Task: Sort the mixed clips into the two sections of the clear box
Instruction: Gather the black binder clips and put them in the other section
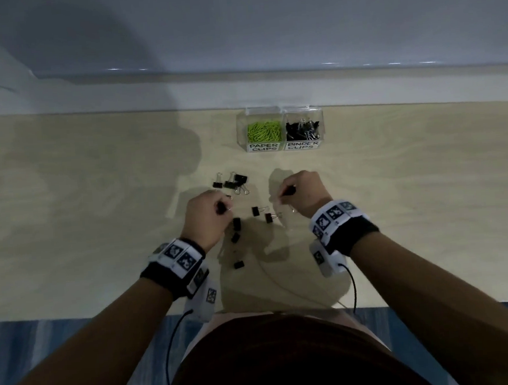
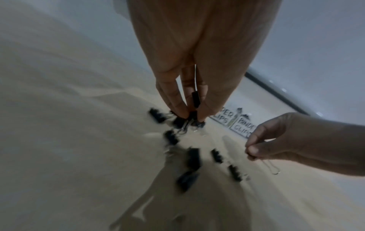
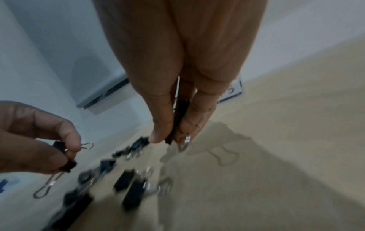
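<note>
pale wooden tabletop (image 1: pixel 99 233) carries scattered black metal binder clips (image 1: pixel 234 181) near the clear plastic two-section box (image 1: pixel 280 112); left hand (image 1: pixel 206 222) and right hand (image 1: pixel 304 192) each pinch one clip.

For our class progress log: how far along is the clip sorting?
Done: green paper clips fill their labelled section; no green ones remain loose. In hand: left hand and right hand each pinch a binder clip. Left: about ten loose binder clips on the table.
</note>
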Available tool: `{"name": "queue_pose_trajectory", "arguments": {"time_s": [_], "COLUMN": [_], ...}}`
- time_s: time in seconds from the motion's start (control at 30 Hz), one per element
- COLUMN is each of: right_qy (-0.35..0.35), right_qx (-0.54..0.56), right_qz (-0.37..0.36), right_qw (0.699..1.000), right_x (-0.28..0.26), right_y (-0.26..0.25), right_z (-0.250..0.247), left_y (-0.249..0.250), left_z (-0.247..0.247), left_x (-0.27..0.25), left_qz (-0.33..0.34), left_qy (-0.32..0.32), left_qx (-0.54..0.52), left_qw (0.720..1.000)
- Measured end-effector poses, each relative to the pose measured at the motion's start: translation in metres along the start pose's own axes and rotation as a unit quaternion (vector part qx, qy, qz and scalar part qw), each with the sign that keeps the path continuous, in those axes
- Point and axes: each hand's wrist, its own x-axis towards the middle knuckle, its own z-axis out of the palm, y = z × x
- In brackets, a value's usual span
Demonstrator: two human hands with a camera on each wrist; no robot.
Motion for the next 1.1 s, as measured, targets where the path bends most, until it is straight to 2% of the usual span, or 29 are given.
{"name": "queue_pose_trajectory", "arguments": {"time_s": [0.23,0.37,0.5,0.57,0.67,0.77,0.83,0.93,1.03,1.1], "right_qy": [0.173,0.213,0.175,0.173,0.198,0.236,0.206,0.072,-0.026,-0.041], "right_qx": [0.008,-0.006,-0.074,-0.054,0.008,0.017,0.016,-0.027,-0.086,-0.107], "right_qz": [-0.023,-0.02,-0.01,-0.018,-0.066,-0.141,-0.182,-0.233,-0.246,-0.249], "right_qw": [0.985,0.977,0.982,0.983,0.978,0.961,0.961,0.969,0.965,0.962], "right_x": [0.029,0.059,0.075,0.074,0.067,0.047,0.027,-0.003,-0.019,-0.023], "right_y": [-0.007,-0.013,-0.007,-0.001,0.007,0.012,0.015,0.022,0.027,0.025], "right_z": [-0.09,-0.104,-0.096,-0.095,-0.092,-0.075,-0.053,-0.008,0.027,0.039], "left_y": [0.118,0.152,0.158,0.156,0.143,0.109,0.075,0.024,-0.005,-0.011], "left_z": [0.021,0.042,0.056,0.052,0.027,-0.008,-0.023,-0.026,-0.009,0.004], "left_x": [0.091,0.138,0.159,0.162,0.156,0.126,0.093,0.039,0.008,0.002], "left_qz": [0.108,0.105,0.099,0.101,0.124,0.157,0.149,0.083,0.095,0.114], "left_qy": [0.019,0.029,-0.019,-0.038,-0.068,-0.081,-0.108,-0.201,-0.248,-0.241], "left_qx": [-0.054,-0.043,0.018,0.031,0.024,0.017,0.028,0.11,0.184,0.206], "left_qw": [0.992,0.993,0.995,0.994,0.99,0.984,0.983,0.97,0.947,0.942]}}
